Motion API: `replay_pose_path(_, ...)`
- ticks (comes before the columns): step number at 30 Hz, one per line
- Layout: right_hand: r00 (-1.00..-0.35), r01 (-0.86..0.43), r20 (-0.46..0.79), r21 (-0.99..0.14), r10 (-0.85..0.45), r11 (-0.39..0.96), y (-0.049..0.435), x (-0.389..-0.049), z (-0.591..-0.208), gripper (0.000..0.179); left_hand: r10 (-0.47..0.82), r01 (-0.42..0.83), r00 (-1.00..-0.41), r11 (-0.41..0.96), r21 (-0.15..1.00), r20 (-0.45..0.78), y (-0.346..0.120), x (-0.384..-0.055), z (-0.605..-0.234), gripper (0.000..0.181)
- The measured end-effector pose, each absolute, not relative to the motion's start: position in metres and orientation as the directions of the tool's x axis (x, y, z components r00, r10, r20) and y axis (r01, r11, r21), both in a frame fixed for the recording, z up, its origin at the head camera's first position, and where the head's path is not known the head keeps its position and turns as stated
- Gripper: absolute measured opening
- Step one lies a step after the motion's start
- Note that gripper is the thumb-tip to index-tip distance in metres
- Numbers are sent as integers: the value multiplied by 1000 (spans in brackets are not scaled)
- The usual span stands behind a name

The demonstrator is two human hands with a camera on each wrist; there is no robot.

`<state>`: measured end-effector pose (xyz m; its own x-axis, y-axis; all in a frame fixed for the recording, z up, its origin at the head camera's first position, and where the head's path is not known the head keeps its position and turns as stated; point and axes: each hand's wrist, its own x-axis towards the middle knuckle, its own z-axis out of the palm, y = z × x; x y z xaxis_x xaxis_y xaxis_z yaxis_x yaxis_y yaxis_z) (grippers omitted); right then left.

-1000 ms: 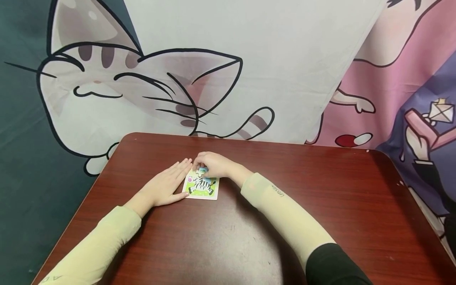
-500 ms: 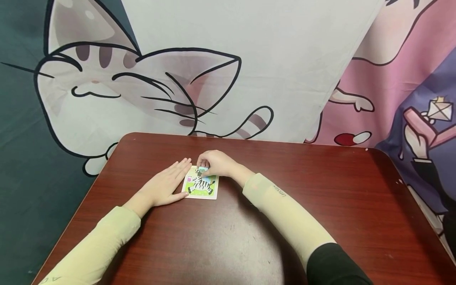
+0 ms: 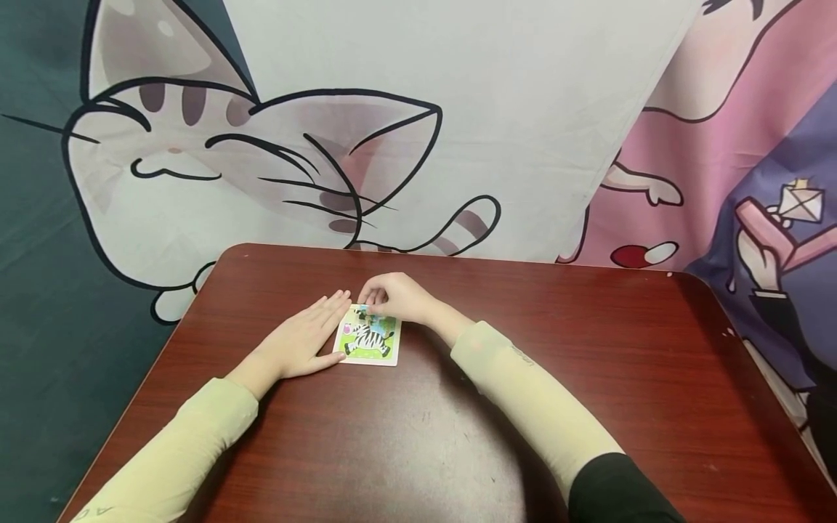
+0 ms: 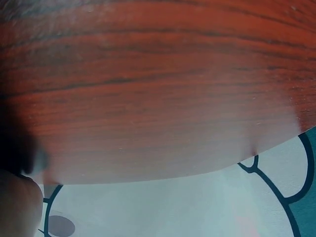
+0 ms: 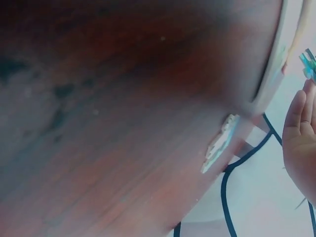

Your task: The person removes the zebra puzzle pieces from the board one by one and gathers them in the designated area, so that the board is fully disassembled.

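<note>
A small square zebra jigsaw puzzle (image 3: 369, 341) lies flat on the table, its white edge (image 5: 291, 34) showing in the right wrist view. My left hand (image 3: 297, 341) lies palm down with straight fingers along the puzzle's left side, the thumb at its lower left corner. Over the top edge, my right hand (image 3: 395, 296) pinches a small blue-green puzzle piece (image 5: 308, 64) at its fingertips, clearer in the right wrist view. Another puzzle piece (image 5: 220, 143) lies on the table beyond the puzzle; the right hand appears to hide it from the head view.
The red-brown wooden table (image 3: 418, 436) has rounded far corners. A cloth backdrop with a cartoon cat (image 3: 196, 181) hangs right behind its far edge. In the left wrist view there is mostly tabletop, with a bit of the hand at lower left.
My right hand has drawn slightly away toward the puzzle's top edge, uncovering more of its upper right part. The left hand stays put.
</note>
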<state>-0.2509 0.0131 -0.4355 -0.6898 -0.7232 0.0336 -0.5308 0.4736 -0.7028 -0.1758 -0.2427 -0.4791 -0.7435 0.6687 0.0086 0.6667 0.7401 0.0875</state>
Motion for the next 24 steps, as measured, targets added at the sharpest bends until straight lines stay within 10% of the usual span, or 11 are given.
replay_pose_path(24,-792,-390,58,-814,-607,430,75,-235,-435,7,683,684,-730,728,58,30,-242,-177,-479,95)
